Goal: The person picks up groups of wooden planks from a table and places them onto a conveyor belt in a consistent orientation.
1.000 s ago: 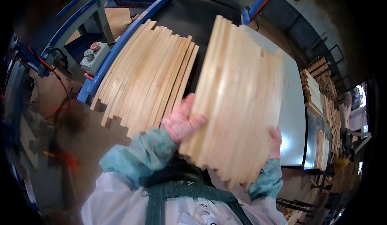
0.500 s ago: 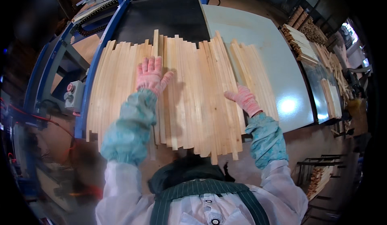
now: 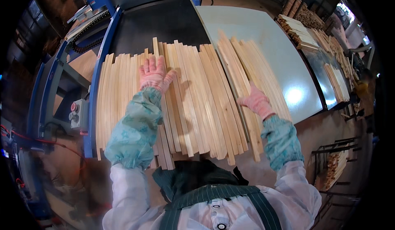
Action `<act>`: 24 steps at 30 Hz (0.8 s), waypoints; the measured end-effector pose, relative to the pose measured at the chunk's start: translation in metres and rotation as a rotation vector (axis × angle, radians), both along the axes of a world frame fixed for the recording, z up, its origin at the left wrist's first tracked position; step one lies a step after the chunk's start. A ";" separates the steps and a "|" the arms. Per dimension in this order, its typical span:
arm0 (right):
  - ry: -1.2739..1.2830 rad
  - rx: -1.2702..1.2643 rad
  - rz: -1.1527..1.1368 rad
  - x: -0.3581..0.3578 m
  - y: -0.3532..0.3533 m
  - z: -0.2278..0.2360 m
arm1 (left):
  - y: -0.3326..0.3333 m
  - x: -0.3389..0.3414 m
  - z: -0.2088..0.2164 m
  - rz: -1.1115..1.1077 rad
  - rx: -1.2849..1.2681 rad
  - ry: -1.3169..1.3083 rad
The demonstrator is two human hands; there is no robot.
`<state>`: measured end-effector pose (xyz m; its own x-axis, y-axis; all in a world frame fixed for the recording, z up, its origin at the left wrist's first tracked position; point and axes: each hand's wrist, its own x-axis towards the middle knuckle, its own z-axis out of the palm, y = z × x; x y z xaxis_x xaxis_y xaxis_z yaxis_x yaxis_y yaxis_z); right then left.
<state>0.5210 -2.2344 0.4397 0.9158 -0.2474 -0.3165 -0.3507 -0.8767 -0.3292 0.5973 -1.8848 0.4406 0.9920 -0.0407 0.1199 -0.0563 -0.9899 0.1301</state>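
Observation:
Many pale wooden strips (image 3: 205, 102) lie side by side, lengthwise away from me, across a black belt (image 3: 160, 24) and onto a grey-white tabletop (image 3: 251, 24). My left hand (image 3: 154, 75), in a pink glove, rests flat on the strips left of the middle, fingers spread. My right hand (image 3: 259, 101), gloved alike, lies on a few strips (image 3: 236, 65) at the right, its thumb pointing left and its fingers partly out of sight. A narrow gap parts these strips from the main row. More strips (image 3: 267, 77) lie just beyond the right hand.
A blue machine frame (image 3: 103, 65) borders the belt on the left, with a control box with a red button (image 3: 77, 111) on it. Stacked strips (image 3: 298, 32) stand at the far right. A metal rack with strips (image 3: 337, 166) is at the lower right.
My right hand has moved a little right, and several strips beside it have shifted right, apart from the main row. My left hand stays flat on the strips. The view has shifted slightly.

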 end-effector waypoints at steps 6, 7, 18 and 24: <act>0.070 -0.100 -0.020 -0.003 0.004 0.023 | -0.007 0.047 -0.017 -0.013 0.113 -0.077; 0.085 -0.126 0.008 0.002 0.007 0.028 | -0.009 0.050 -0.019 -0.012 0.126 0.023; -0.319 -0.024 0.039 -0.041 -0.030 0.033 | -0.041 0.023 -0.031 -0.233 -0.009 -0.025; -0.280 0.093 0.164 -0.080 0.028 -0.027 | -0.036 -0.050 0.005 -0.504 0.052 0.096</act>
